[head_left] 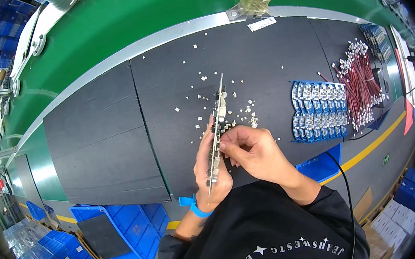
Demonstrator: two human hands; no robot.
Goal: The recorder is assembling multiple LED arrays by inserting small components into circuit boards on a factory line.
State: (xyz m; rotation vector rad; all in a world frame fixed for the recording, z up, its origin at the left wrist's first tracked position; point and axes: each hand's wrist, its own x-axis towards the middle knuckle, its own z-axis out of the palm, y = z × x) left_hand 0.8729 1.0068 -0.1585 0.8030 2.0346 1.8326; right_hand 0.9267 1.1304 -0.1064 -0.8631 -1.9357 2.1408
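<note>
Right hand (255, 150) fingers (230, 150) pinching shut at the face of a long circuit board strip (218, 131); what they are pinching is too small to tell. Left hand (212, 172) gripping the strip's lower end, holding it edge-up above the black desk mat (117, 134). Small white parts (238, 113) lying scattered just beyond. Blue circuit boards (319, 110) and red wire leads (359, 80) sitting well to the right.

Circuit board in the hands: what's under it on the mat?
Under the circuit board, small white parts lie scattered on the black mat. The left hand and right hand cover the mat beneath its lower half.
</note>
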